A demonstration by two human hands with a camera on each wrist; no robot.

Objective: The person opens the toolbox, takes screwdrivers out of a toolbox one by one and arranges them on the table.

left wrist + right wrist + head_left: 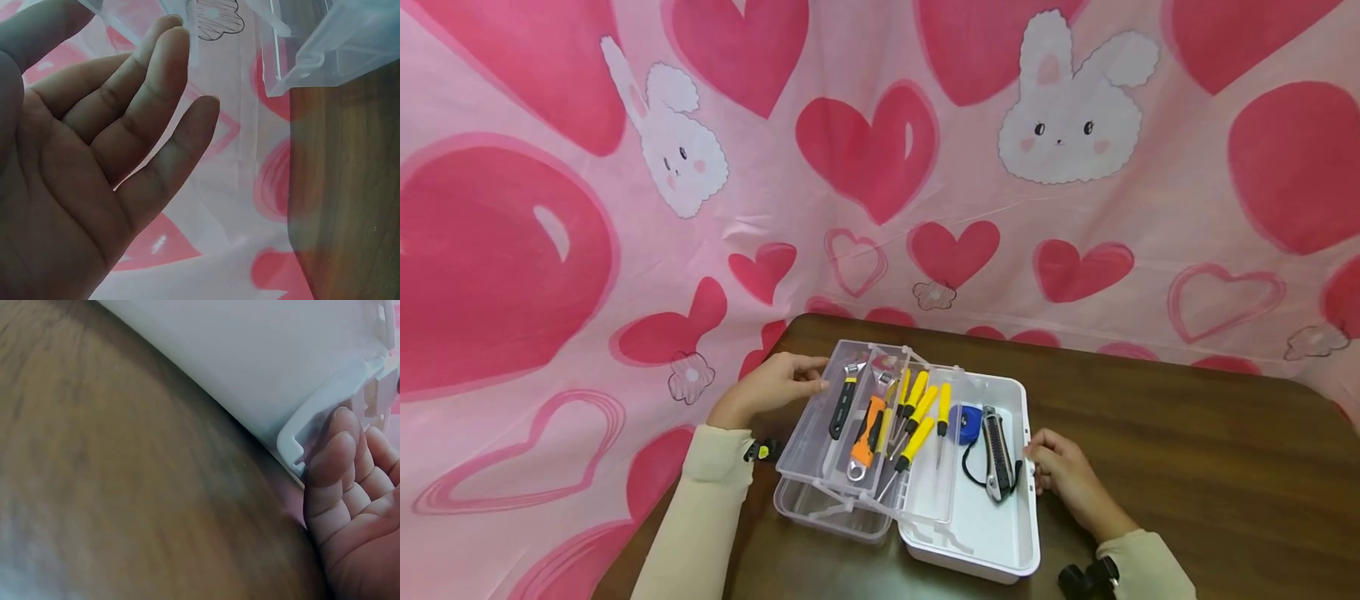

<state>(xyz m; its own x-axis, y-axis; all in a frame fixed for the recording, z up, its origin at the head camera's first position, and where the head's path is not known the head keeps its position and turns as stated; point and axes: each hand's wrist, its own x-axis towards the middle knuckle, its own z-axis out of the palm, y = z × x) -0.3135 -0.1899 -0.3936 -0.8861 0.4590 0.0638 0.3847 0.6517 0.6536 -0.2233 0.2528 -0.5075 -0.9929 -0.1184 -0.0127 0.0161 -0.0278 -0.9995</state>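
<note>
A white toolbox (962, 550) stands on the table with its clear tray (808, 454) swung out to the left. My left hand (775, 385) pinches the tray's left edge between thumb and fingers; clear plastic also shows by those fingers (169, 75) in the left wrist view. My right hand (1067, 475) holds the box's right rim, its fingers (334, 459) curled at a white latch (312, 412). On the tray lie a black adjustable wrench (844, 404), an orange-handled tool (867, 437) and several yellow-handled screwdrivers (917, 440). A blue tape measure (970, 423) and a utility knife (996, 454) lie in the box.
Below the tray is a clear lid (842, 521), resting on the brown wooden table (1187, 467). A pink cloth (880, 50) with hearts and rabbits hangs behind and to the left. A dark device (1086, 579) is strapped at the right wrist.
</note>
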